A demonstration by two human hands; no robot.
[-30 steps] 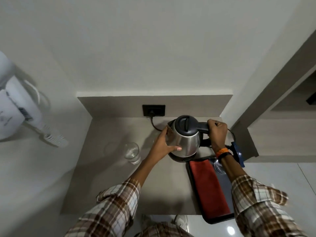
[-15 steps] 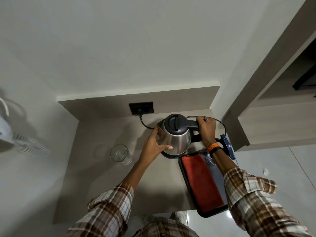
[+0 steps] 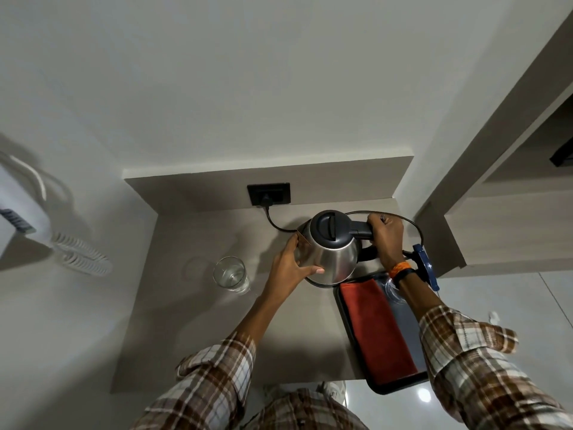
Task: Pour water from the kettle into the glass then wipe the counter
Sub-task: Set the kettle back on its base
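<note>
Right grip (image 3: 386, 240) round kettle (image 3: 333, 259) handle; glass (image 3: 231, 274) holds water (image 3: 233, 280).

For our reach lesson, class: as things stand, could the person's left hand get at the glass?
Probably yes: the left hand cups the kettle beside the glass, with only bare counter between them.

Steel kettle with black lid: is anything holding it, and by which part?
The right hand grips the steel kettle by its black handle; the left hand cups its metal side.
</note>
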